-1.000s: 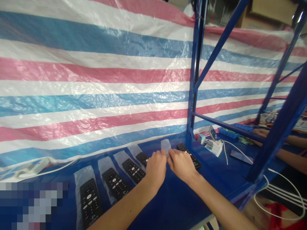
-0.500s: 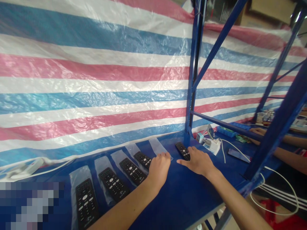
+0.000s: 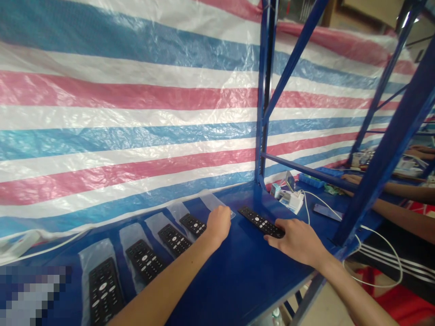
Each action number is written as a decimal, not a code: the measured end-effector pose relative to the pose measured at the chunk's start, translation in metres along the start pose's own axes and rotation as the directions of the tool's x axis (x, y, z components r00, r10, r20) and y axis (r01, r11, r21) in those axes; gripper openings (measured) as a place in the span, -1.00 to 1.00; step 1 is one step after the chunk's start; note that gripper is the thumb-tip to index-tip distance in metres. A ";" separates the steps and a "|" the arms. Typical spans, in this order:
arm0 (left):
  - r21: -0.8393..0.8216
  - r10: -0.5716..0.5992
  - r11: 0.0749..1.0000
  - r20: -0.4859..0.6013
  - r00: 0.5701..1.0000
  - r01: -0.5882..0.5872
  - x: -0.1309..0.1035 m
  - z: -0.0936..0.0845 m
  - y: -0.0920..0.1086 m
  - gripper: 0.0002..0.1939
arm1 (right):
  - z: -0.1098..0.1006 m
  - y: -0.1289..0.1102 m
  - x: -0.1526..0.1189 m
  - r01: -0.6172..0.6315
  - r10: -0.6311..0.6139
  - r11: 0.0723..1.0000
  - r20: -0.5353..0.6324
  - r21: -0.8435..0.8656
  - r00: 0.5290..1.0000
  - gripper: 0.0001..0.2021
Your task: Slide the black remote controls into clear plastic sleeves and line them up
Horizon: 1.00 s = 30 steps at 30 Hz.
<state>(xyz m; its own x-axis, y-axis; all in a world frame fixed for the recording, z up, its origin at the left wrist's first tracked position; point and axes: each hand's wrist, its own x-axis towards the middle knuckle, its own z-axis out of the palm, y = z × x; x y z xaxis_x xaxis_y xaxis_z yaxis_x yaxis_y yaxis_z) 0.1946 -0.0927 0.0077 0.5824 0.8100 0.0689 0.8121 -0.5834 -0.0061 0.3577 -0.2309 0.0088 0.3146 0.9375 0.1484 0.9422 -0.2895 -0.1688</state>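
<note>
My right hand (image 3: 297,240) grips the lower end of a black remote (image 3: 260,222), thumb on one side and fingers on the other. My left hand (image 3: 218,225) is closed at the near end of a clear plastic bag (image 3: 214,203) that lies flat; its fingertips are hidden. To the left, several black remotes lie in a row on clear bags, among them one at the far left (image 3: 103,290), one beside it (image 3: 144,258), another (image 3: 174,239) and one nearest my left hand (image 3: 192,224).
A blue metal post (image 3: 263,99) rises behind the blue table (image 3: 231,280). White power strip (image 3: 292,202), phone (image 3: 326,211) and blue tray (image 3: 311,181) lie to the right, where another person's arms (image 3: 397,215) reach in. A striped sheet (image 3: 136,136) hangs behind.
My right hand has drawn back toward me with the remote, which now lies more sideways and shows more of its length. The view has shifted slightly. My left hand stays by the bag.
</note>
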 end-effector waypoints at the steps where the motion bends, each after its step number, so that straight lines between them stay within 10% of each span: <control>1: -0.003 -0.004 1.000 -0.004 1.000 0.004 0.003 0.000 -0.002 -0.74 | -0.002 -0.001 -0.003 0.017 -0.017 1.000 0.004 0.003 1.000 -0.68; 30: -0.015 0.080 0.997 -0.026 0.996 -0.080 0.004 0.008 -0.017 -0.73 | 0.018 -0.027 0.004 0.170 -0.168 0.980 -0.031 0.103 0.985 -0.75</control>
<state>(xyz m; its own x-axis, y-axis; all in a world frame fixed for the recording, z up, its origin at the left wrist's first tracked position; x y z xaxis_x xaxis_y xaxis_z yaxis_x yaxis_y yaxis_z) 0.1834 -0.0796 -0.0001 0.6444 0.7590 0.0937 0.7621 -0.6474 0.0032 0.3313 -0.2162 -0.0038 0.1554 0.9663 0.2050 0.9650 -0.1041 -0.2408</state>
